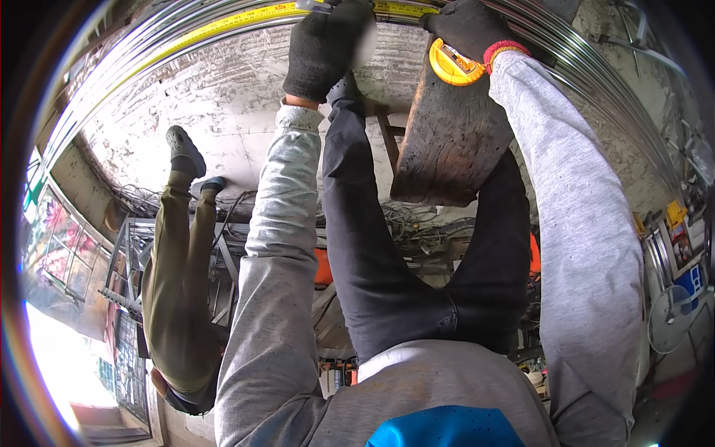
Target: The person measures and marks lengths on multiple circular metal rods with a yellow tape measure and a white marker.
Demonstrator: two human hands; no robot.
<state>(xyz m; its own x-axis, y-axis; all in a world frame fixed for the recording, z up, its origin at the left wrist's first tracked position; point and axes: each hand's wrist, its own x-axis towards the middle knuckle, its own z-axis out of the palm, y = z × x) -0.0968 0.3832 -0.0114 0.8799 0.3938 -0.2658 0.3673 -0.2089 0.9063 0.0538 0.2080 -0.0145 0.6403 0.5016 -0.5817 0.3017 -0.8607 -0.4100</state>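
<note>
Person bent low over a bundle of metal strips (596,67) lying on the concrete floor (223,97). Right hand (465,26), black glove with a red cuff, was closed round a yellow tape measure (454,63) just above a wooden board (447,141). Its yellow blade (223,22) ran leftward along the strips. Left hand (328,45), gloved too, lay on the blade, fingers bent over it at the frame edge; couldn't tell whether they pinched it. A second person (175,283) stood well behind.
</note>
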